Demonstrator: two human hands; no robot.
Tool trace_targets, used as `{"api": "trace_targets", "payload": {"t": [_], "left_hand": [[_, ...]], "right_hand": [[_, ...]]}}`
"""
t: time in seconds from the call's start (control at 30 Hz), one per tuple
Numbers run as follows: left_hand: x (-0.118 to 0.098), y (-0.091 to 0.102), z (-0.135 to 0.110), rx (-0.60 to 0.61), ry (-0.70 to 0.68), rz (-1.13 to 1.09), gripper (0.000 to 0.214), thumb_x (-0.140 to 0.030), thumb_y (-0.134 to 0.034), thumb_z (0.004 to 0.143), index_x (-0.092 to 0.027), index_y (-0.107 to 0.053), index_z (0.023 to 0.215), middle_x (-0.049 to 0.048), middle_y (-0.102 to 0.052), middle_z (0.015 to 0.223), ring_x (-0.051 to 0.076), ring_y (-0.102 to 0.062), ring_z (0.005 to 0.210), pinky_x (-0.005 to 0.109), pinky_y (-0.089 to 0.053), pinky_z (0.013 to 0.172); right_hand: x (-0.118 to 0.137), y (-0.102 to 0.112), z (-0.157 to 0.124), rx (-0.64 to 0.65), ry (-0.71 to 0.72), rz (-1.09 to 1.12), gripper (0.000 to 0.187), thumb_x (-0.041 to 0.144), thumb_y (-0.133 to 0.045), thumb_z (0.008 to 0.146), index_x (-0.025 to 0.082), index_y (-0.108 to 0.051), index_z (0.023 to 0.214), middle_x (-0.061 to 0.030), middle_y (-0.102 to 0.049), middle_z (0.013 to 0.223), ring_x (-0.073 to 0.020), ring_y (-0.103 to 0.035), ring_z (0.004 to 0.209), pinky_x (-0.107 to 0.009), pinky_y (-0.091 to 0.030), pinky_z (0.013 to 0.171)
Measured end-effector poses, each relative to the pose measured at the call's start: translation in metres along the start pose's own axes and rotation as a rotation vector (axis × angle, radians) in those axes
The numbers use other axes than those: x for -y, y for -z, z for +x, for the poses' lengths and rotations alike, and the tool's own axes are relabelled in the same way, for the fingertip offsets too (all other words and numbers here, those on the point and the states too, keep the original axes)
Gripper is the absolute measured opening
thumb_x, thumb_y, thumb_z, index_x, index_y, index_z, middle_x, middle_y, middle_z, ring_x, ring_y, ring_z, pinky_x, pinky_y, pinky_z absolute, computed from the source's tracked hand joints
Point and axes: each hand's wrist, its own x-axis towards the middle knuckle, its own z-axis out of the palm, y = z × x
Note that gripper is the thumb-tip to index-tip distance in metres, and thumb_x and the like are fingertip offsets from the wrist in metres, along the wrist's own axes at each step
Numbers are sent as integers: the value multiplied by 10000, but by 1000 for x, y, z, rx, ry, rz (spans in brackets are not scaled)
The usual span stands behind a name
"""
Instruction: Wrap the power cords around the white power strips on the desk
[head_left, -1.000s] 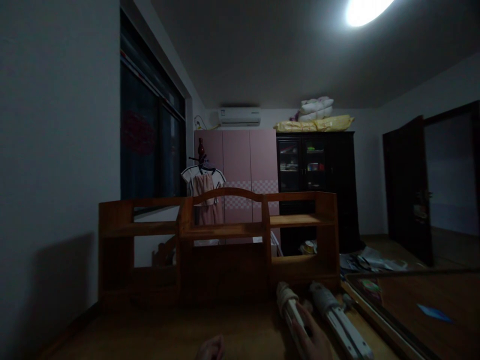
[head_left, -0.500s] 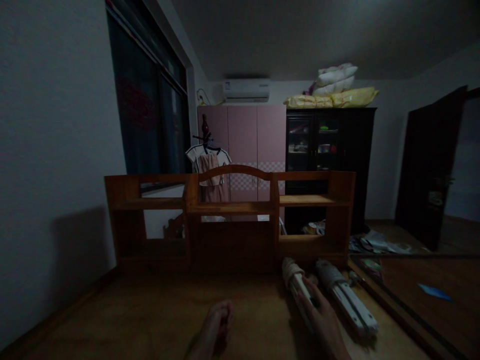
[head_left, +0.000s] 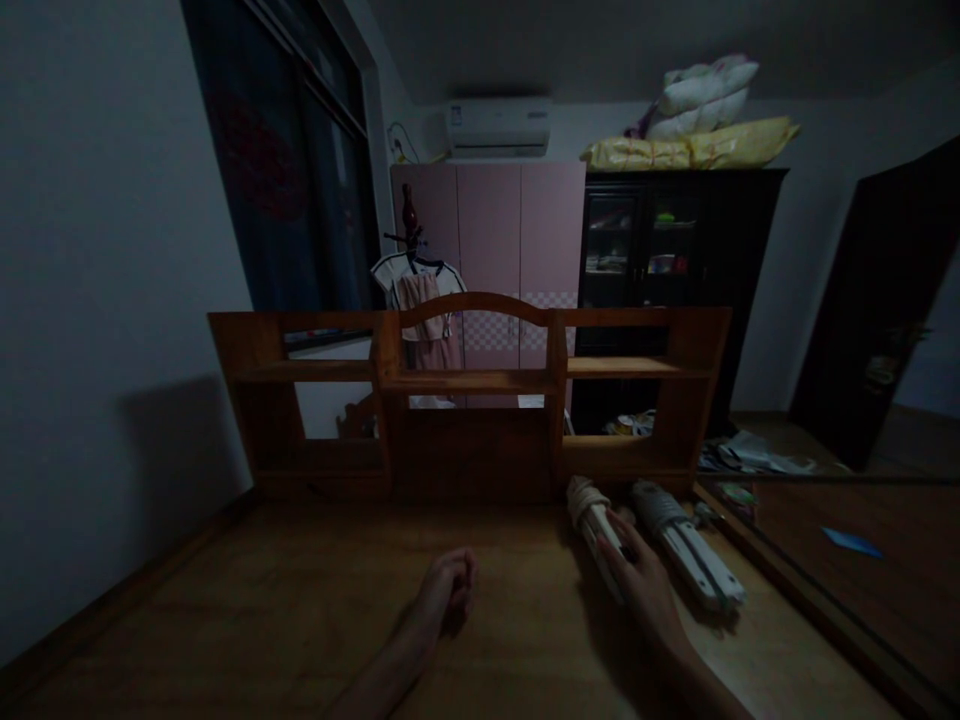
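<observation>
In a dim room I look over a wooden desk point(head_left: 300, 620). My left hand point(head_left: 448, 590) rests on the desktop near the middle, fingers curled in loosely with nothing visible in them. My right hand point(head_left: 641, 585) lies on a long white rod-like object point(head_left: 592, 520) with a wrapped end, fingers laid over it. A second, similar white object point(head_left: 686, 550) lies just right of it, untouched.
A wooden shelf unit point(head_left: 472, 385) stands along the desk's back edge. A glass-topped surface point(head_left: 840, 540) with a blue paper point(head_left: 851, 543) adjoins on the right. Beyond are a pink wardrobe point(head_left: 517, 240), a dark cabinet point(head_left: 675, 260), a clothes stand point(head_left: 416, 285) and a door point(head_left: 885, 300).
The view has tilted downward, so more of the desk and both forearms show. My left hand has come forward onto the desk. My right hand stays on the white rod.
</observation>
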Motion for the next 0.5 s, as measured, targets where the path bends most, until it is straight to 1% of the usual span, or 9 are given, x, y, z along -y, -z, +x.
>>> {"api": "trace_targets", "payload": {"t": [0.1,0.3,0.5], "left_hand": [[2,1,2,11,2,-11,94,-227,-409,570,-204,-488,616,-73,-296,349,90,-268,283,163,-177,304],[2,3,2,34,4,-19,102,-216,-411,569,-204,-494,628,-81,-293,343,76,-215,270,164,-186,304],[4,3,4,20,-18,-19,105,-208,-411,562,-194,-497,621,-84,-283,341,73,-240,266,165,-211,322]], "right_hand": [[-2,-1,1,3,6,6,572,527,-518,809,209,-534,1284,-90,-544,1293,-286,-469,1210,-407,-350,1016],[-4,-1,2,-2,-17,6,582,521,-539,786,211,-544,1278,-96,-554,1281,-301,-495,1182,-411,-387,981],[-2,-1,1,-15,-6,8,581,510,-545,782,205,-545,1277,-95,-548,1289,-298,-492,1187,-408,-391,978]]}}
